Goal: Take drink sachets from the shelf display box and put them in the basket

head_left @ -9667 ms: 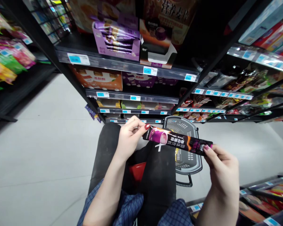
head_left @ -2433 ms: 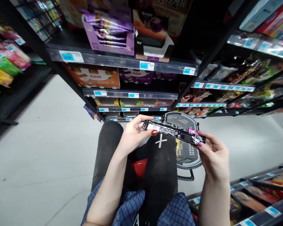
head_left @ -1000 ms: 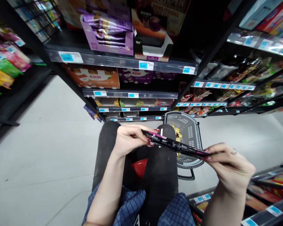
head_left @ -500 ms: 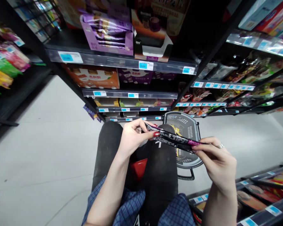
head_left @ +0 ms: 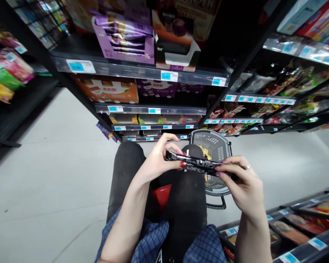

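Observation:
A narrow black packet (head_left: 199, 164) with white print is stretched between my two hands, seen nearly edge-on above my knees. My left hand (head_left: 156, 160) pinches its left end, thumb on the near side and fingertips behind. At the other end, the thumb and fingers of my right hand (head_left: 241, 179) are closed on the packet. What the packet contains does not show. Behind and below it, a grey shopping basket (head_left: 223, 149) sits on the floor by my right leg, with a yellow packet (head_left: 205, 152) in it.
Shelves ahead hold a purple display box of sachets (head_left: 126, 40), a brown carton (head_left: 175, 40) and an orange multipack (head_left: 109, 89). More shelves of bagged goods (head_left: 11, 73) stand to the left. A low shelf (head_left: 301, 233) runs along the lower right. Pale floor (head_left: 57, 175) lies between.
My right hand has moved left along the packet, closer to my left hand. The packet has turned more level, and my left index finger has lifted off it.

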